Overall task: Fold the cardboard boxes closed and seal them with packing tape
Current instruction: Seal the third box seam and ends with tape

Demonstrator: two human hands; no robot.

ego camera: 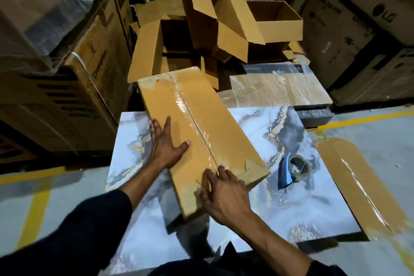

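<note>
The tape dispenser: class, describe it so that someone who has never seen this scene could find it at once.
Start at the marble-patterned board in the middle of the floor. A taped box lies across it under both hands; right of that box, on bare board, sits the tape dispenser. It is the only blue thing there, holding a ring of tape.

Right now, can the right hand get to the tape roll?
Probably yes. The right hand rests on the box, and the tape roll lies just to its right on the tabletop with nothing between.
</note>
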